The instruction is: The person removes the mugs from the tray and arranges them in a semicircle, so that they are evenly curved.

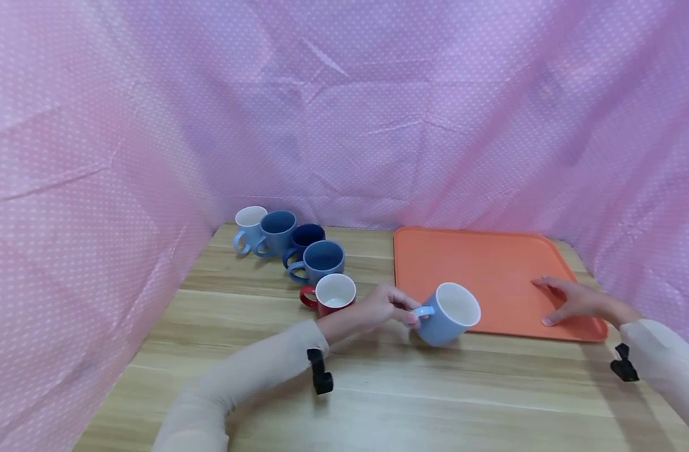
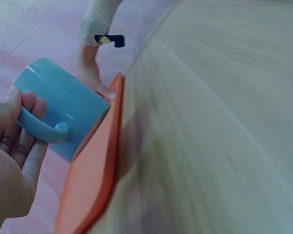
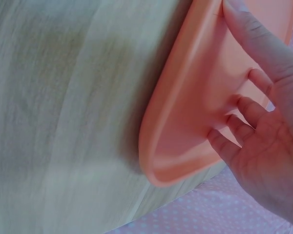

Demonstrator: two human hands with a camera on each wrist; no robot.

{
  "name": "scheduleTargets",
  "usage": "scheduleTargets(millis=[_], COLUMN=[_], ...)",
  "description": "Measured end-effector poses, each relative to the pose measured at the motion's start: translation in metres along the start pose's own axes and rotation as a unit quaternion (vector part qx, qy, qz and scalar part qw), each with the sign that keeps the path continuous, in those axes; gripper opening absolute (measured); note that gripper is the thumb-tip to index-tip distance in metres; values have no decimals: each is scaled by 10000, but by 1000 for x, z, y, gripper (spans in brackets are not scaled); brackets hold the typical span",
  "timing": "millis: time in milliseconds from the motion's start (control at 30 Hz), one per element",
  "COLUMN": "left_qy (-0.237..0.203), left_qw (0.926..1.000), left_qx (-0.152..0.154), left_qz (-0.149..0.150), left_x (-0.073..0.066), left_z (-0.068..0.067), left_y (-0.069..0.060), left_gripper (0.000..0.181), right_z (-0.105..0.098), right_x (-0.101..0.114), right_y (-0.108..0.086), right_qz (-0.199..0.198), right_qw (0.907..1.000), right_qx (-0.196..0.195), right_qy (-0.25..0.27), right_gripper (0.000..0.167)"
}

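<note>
My left hand (image 1: pixel 386 307) grips the handle of a light blue mug (image 1: pixel 443 323) with a white inside. The mug is tilted and held at the near edge of the orange tray (image 1: pixel 480 270). In the left wrist view, thumb and fingers close on the handle of that mug (image 2: pixel 63 107). My right hand (image 1: pixel 578 300) is over the tray's right part, fingers spread, holding nothing. The right wrist view shows the fingertips (image 3: pixel 216 135) touching the tray's surface (image 3: pixel 190 97). A red mug (image 1: pixel 335 295) with a white inside stands just left of my left hand.
Behind the red mug, a row of mugs runs to the back left: a grey-blue mug (image 1: pixel 323 260), a dark blue mug (image 1: pixel 308 235), another grey-blue mug (image 1: pixel 278 232) and a pale blue mug (image 1: pixel 250 220). Pink dotted cloth (image 1: pixel 344 125) hangs around the wooden table (image 1: pixel 434 402).
</note>
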State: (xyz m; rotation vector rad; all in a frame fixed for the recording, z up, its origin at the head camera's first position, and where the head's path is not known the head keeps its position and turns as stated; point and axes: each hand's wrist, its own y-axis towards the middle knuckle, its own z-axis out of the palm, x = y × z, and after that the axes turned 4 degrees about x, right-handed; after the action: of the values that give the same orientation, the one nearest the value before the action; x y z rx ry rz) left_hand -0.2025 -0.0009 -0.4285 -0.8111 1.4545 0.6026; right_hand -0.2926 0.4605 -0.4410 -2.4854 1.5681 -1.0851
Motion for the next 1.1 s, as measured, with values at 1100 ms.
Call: scheduleTargets(millis=[1100], left_qy=[1058], left_qw=[9814], left_qx=[1564], left_qz=[347], left_x=[27], left_z=[-89], left_y=[-118], left_gripper=[21], right_z=[0], right_x=[-4], right_y=[6], right_qz=[-56], right_qw=[9999], right_qx=[-73], right_qy=[-94], right_gripper=[92])
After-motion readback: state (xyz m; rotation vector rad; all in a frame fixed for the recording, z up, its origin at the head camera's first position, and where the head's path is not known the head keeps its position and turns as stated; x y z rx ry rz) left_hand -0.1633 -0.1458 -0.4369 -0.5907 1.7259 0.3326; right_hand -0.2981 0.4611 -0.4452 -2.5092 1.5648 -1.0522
